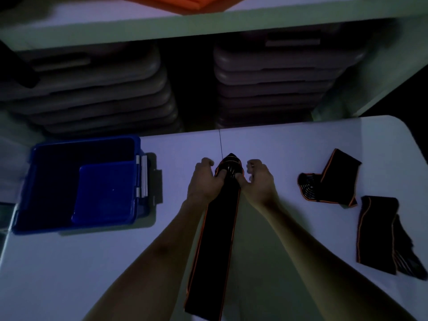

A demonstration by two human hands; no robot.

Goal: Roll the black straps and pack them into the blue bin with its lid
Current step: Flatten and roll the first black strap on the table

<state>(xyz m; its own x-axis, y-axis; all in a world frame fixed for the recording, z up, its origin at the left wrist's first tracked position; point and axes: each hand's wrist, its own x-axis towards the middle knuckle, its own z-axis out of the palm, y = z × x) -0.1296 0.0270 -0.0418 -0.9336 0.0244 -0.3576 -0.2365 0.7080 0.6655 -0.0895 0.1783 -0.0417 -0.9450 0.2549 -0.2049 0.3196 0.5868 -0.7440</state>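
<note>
Here we are starting the roll: our left hand (203, 181) and right hand (259, 181) both pinch the far end of the black strap (217, 228) lying along the white table (289, 144). Next, we judge, comes turning it tightly toward us, then carrying it to the open blue bin (27, 193) at our left, where the lid (104, 193) lies.

Both bare forearms reach forward and converge at mid-table. The left hand (203, 181) and right hand (259, 181) sit close together, knuckles up, fingers curled inward, thumbs pinching the far end of the strap (215, 239) between them.
</note>
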